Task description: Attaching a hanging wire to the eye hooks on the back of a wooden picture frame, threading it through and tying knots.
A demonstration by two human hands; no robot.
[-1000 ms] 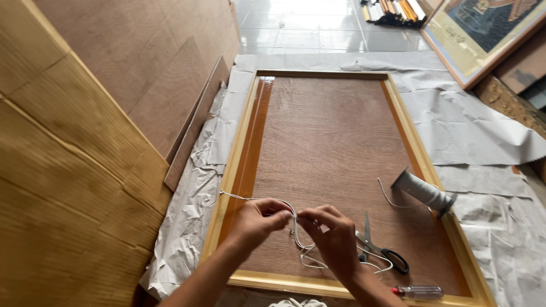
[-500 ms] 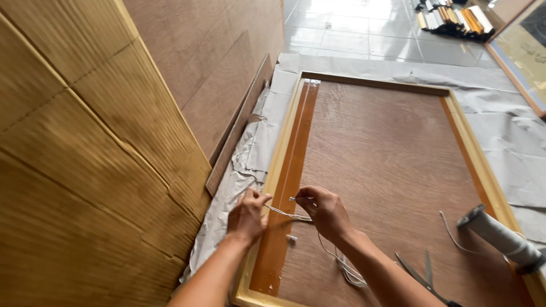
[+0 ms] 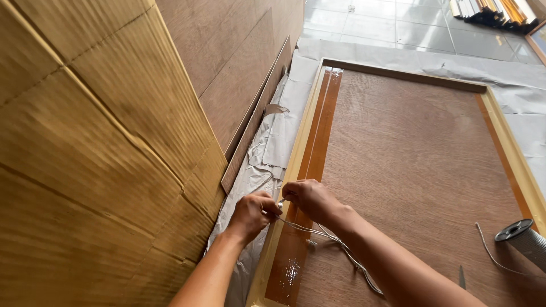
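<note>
- Far left: large corrugated cardboard sheet (image 3: 85,153), creased, leaning and filling that side of the view.
- Just right of it: brown hardboard panels (image 3: 233,62) stacked upright, edges turned toward the frame.
- Beneath those: crumpled white paper sheeting (image 3: 267,148) spread over the floor, running under the frame's left rail.
- Left hand (image 3: 251,216): fingers curled together, thumb and fingertips pinching the white cord (image 3: 335,244) right at the inner edge of the left rail.
- Right hand (image 3: 310,199): just beside the left hand, nearly touching, fingers bent and pressed together, pinching the same cord near a small metal fitting; fitting too small to identify.
- Cord: trailing from the 2 hands down and right across the backing board, looping under the right forearm toward the bottom edge.
- Large picture frame (image 3: 296,153): lying face down, pale gold rails, glossy brown tape strip (image 3: 315,142) along the inside of the left rail.
- Brown backing board (image 3: 409,153): filling the frame, flat, bare in the middle.
- Bottom right: thin metal tip (image 3: 462,277) of a tool poking into view, kind impossible to tell.
- Right edge: spool of cord (image 3: 523,239) lying on its side on the backing board, loose end curling left, well apart from the hands.
- Top right: grey tiled floor (image 3: 398,25) and a bundle of frame mouldings (image 3: 489,11).
</note>
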